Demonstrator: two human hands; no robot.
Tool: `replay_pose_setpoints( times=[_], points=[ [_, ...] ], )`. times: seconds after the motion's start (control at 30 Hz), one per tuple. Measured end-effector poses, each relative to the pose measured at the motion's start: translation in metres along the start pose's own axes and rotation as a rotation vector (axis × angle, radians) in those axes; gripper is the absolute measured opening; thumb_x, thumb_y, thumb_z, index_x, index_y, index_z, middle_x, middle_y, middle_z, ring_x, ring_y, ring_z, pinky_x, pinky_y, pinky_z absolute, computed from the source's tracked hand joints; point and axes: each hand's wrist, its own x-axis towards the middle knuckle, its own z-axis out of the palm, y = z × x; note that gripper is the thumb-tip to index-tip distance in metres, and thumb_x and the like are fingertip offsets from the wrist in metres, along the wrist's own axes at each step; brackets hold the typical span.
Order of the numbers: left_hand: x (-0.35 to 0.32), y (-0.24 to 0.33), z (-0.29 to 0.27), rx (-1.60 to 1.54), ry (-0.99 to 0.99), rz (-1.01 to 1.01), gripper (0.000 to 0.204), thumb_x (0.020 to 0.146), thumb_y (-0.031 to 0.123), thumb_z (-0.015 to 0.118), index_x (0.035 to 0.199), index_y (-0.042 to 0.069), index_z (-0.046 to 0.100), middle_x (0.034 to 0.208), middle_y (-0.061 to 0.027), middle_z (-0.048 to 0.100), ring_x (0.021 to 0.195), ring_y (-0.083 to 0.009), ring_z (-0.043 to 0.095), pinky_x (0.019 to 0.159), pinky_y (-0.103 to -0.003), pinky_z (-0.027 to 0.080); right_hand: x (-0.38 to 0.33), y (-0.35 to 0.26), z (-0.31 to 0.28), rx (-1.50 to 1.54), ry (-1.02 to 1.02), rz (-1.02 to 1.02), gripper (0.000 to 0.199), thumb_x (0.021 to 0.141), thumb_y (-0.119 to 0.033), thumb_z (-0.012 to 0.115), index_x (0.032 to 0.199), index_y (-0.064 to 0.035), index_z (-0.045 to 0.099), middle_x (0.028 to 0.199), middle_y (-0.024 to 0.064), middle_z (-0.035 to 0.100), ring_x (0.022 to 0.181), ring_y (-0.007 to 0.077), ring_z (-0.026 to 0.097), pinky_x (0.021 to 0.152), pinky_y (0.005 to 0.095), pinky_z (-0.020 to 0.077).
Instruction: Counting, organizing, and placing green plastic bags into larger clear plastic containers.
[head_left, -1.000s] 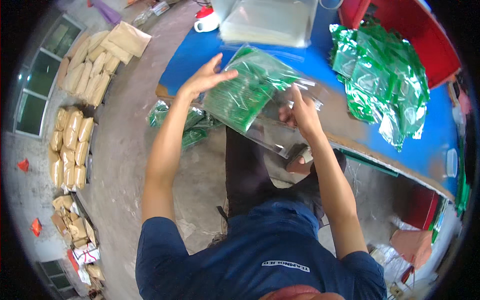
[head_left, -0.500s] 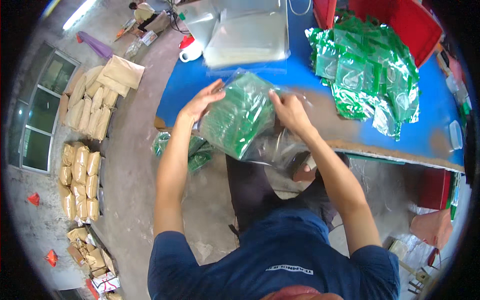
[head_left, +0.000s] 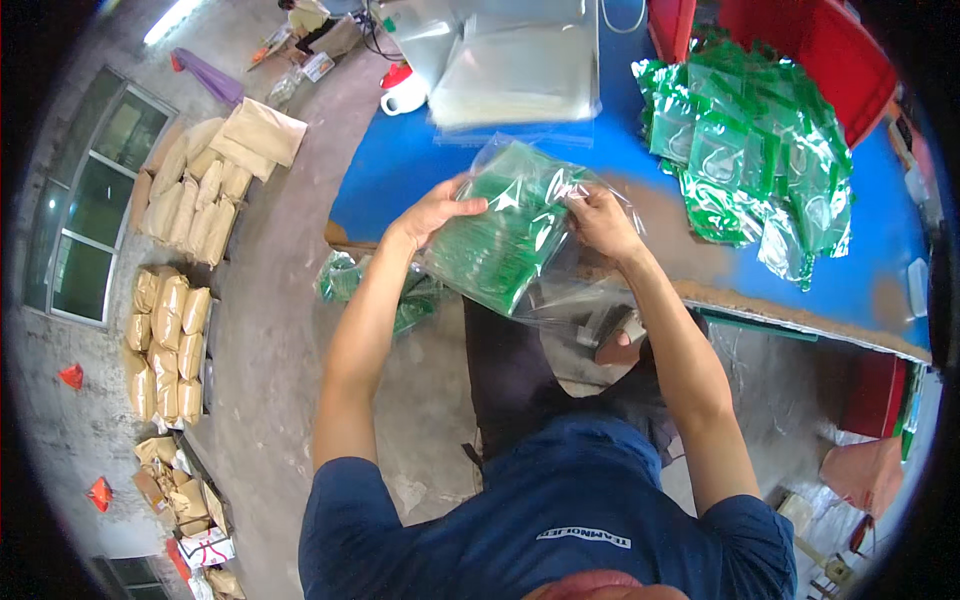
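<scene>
A clear plastic bag [head_left: 500,235] filled with a stack of green packets is held up before me at the table's front edge. My left hand [head_left: 438,212] grips its left side, thumb lying on top and fingers partly hidden behind. On the bag's right side, my right hand [head_left: 606,224] is closed, pinching the loose clear plastic. To the right on the blue table lies a heap of shiny green packets [head_left: 740,150], each with a clear window. A stack of flat clear plastic bags [head_left: 515,75] rests beyond my hands.
The blue table [head_left: 385,185] has a worn brown front edge. A red bin [head_left: 835,60] lies behind the heap, and a white pot with a red lid [head_left: 402,92] stands at the far left. More green packets [head_left: 345,278] sit below the left corner. Stuffed brown sacks [head_left: 170,320] line the wall.
My left thumb has come down over the bag's face, and my right fingers have curled into its right edge. The whole view has shifted slightly.
</scene>
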Motion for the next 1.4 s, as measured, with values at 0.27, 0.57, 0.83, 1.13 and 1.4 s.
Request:
replay_pose_setpoints(
  times=[0.27, 0.57, 0.83, 1.13, 1.4],
  points=[
    [0.008, -0.032, -0.014, 0.14, 0.21, 0.126, 0.084, 0.083, 0.017, 0.079, 0.152, 0.005, 0.033, 0.142, -0.0115, 0.051, 0.126, -0.0219, 0.053, 0.109, -0.034, 0.039, 0.013, 0.005, 0.012, -0.458, 0.279, 0.042, 0.048, 0.097, -0.04, 0.055, 0.089, 0.006, 0.068, 0.085, 0.0295, 0.067, 0.081, 0.0428, 0.065, 0.08, 0.0466, 0.0501],
    [-0.008, 0.009, -0.018, 0.43, -0.028, 0.115, 0.099, 0.078, 0.014, 0.082, 0.156, 0.004, 0.022, 0.155, -0.0105, 0.034, 0.143, -0.0214, 0.032, 0.117, -0.035, 0.026, -0.058, -0.012, 0.034, 0.181, -0.159, 0.088, 0.046, 0.098, -0.041, 0.06, 0.079, 0.0011, 0.06, 0.071, 0.0054, 0.062, 0.063, 0.0109, 0.055, 0.054, 0.0314, 0.0451],
    [-0.02, 0.01, -0.006, 0.57, -0.178, 0.061, 0.116, 0.066, 0.009, 0.089, 0.157, 0.001, 0.016, 0.161, -0.0116, 0.024, 0.148, -0.0204, 0.022, 0.12, -0.032, 0.018, -0.077, 0.017, 0.088, 0.312, -0.02, -0.062, 0.036, 0.099, -0.034, 0.059, 0.088, 0.0008, 0.059, 0.072, 0.0018, 0.06, 0.064, 0.01, 0.053, 0.059, 0.0307, 0.0461],
    [0.001, -0.001, 0.054, 1.506, 0.269, 0.462, 0.079, 0.091, 0.055, 0.059, 0.154, 0.014, 0.032, 0.161, -0.0169, 0.023, 0.149, -0.0379, 0.02, 0.119, -0.055, 0.013, -0.134, 0.014, 0.022, 0.177, -0.51, -0.1, 0.018, 0.099, -0.01, 0.058, 0.114, -0.0006, 0.061, 0.101, 0.0086, 0.067, 0.095, 0.0152, 0.064, 0.086, 0.0325, 0.0521],
    [0.026, -0.023, 0.068, 1.578, 0.334, 0.451, 0.076, 0.093, 0.053, 0.057, 0.155, 0.017, 0.032, 0.162, -0.0089, 0.024, 0.15, -0.032, 0.02, 0.12, -0.055, 0.009, -0.021, 0.001, -0.198, -1.162, 0.775, -0.699, 0.079, 0.08, -0.061, 0.07, 0.142, -0.0178, 0.046, 0.142, 0.0279, 0.042, 0.13, 0.0483, 0.041, 0.106, 0.0591, 0.0336]
  ],
)
